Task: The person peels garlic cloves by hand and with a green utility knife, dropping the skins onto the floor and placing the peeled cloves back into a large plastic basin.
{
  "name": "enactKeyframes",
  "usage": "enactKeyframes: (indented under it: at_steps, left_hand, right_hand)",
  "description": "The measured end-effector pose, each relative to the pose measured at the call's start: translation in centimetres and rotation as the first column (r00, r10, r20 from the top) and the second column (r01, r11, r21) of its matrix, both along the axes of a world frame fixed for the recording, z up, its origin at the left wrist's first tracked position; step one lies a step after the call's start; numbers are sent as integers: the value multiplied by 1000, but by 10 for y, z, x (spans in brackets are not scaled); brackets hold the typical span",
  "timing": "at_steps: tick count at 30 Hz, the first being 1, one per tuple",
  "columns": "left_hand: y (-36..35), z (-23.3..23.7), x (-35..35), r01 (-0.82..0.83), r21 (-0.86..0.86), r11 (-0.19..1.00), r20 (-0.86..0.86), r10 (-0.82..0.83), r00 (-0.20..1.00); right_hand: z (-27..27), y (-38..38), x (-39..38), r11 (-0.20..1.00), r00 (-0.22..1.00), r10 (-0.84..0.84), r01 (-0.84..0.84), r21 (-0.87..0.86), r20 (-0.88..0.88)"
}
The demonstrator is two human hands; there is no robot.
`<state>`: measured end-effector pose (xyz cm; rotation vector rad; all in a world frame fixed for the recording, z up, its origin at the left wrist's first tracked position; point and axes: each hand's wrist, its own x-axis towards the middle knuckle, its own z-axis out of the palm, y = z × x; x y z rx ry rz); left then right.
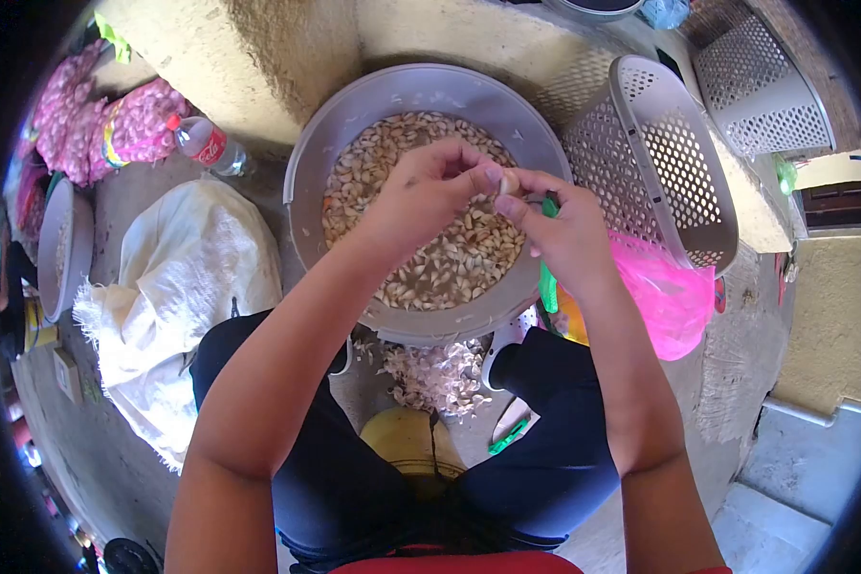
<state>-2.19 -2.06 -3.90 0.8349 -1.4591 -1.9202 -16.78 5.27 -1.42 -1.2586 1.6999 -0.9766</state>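
Observation:
Both hands meet above a large grey basin [301, 220] of garlic cloves [459, 263] lying in water. My left hand [440, 187] pinches one side of a pale garlic clove [510, 182] between thumb and fingers. My right hand [555, 215] has closed on the other side of that clove, and a green-handled tool [547, 282], partly hidden, shows beside and below it. Under the basin's near edge, between the feet, lies a heap of garlic skins [437, 376].
A perforated grey basket [679, 163] stands right of the basin, with a pink plastic bag [665, 297] below it. On the left are a white sack [177, 287], a cola bottle [208, 145] and net bags of garlic [143, 121]. A green-edged knife [510, 432] lies near the right leg.

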Motion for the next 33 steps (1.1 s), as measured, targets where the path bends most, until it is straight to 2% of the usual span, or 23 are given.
enactKeyframes:
  at_steps: [4,5,7,8,10,13,14,17,20,23,25,26,28,29,33]
  left_hand:
    - [1,-3,-3,11,-60,998,9,-11,1000]
    - [2,-3,-3,6,-88,996,22,-4,1000]
    - [3,-14,-6,-24,-275,961,2,26,1000]
    - [4,-18,-8,-40,-365,930,-10,39,999]
    - [5,-17,-6,-47,-367,929,43,67,997]
    - [4,-16,-5,-95,-370,924,118,148,982]
    - [3,-16,-4,-118,-373,920,142,182,973]
    - [5,-3,-3,-107,-153,982,225,140,964]
    - [5,-2,-2,-66,205,977,29,61,998]
    - [8,4,-2,61,210,976,112,-86,990]
    - [7,6,-2,70,150,986,129,-90,988]
    - [6,7,-2,75,120,990,138,-92,986]
    - [6,3,-3,68,-52,996,133,-61,989]
    - [5,1,-3,63,-138,988,128,-45,991]
    - [6,-4,-2,32,-289,957,163,16,986]
  right_hand:
    - [9,-1,6,990,984,-104,88,113,144]
    - [7,-1,8,995,984,-89,82,54,152]
    - [2,-2,9,995,984,-58,70,-67,167]
    - [0,-2,9,997,990,-60,66,-48,129]
    - [-1,-3,7,998,997,-61,62,-11,51]
    - [-3,-5,9,990,995,-94,91,-103,-21]
    - [-2,-5,9,989,993,-115,118,-87,39]
    - [0,-4,8,982,966,-171,184,-47,193]
    - [-1,-5,7,975,941,-198,217,-41,274]
    - [-3,-5,6,973,938,-209,229,-39,278]
    - [0,-5,7,972,947,-214,231,-43,238]
    - [-2,-5,6,969,930,-226,244,-25,291]
    - [-6,-6,2,963,884,-251,268,12,394]
    - [-6,-6,0,963,876,-253,267,24,409]
    - [-8,-7,-3,966,876,-244,257,25,416]
